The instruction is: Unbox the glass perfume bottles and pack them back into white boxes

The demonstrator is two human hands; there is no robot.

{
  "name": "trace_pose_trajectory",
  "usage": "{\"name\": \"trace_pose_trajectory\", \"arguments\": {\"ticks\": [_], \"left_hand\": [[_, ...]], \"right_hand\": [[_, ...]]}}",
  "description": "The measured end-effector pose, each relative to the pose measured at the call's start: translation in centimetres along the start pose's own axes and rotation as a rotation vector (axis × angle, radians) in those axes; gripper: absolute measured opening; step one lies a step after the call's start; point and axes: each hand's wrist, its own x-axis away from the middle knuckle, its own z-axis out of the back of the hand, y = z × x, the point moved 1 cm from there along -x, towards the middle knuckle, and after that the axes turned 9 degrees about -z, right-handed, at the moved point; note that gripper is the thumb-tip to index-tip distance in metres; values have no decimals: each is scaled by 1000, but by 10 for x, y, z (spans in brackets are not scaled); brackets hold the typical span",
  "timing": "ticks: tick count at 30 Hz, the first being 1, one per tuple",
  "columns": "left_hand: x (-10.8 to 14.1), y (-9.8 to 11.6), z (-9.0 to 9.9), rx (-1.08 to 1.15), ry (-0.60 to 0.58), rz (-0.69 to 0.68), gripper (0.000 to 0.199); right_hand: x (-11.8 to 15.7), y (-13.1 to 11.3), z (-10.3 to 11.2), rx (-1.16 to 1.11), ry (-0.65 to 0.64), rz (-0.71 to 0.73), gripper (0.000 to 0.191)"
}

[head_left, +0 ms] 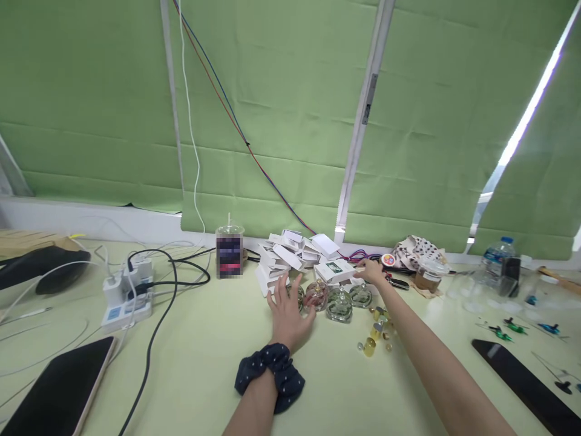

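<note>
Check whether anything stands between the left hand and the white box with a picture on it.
Yes: the pink glass bottle stands between the left hand and the white box. Nothing visible separates the right hand from that box.

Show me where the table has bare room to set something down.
Bare table lies between the black cable and left hand, between the forearms nearer than the gold caps, and between the right forearm and black slab. Crowded: white boxes at the right hand, glass bottles by the left.
</note>
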Motion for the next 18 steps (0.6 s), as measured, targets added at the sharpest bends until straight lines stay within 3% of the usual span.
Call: {"name": "trace_pose_trajectory", "arguments": {"ticks": [4,7,13,18], "left_hand": [[2,-1,-6,-42,-11,-61,65],[1,-9,-7,-23,27,-3,77],[1,-18,-10,119,39,199,102],[4,-20,-14,287,67,188,100]], "right_hand": [[-2,-38,-11,27,-108,33,40],[4,-61,-21,25,-129,73,33],[17,-82,-30,18,-174,115,44],[19,-97,-33,28,-214,189,52]]}}
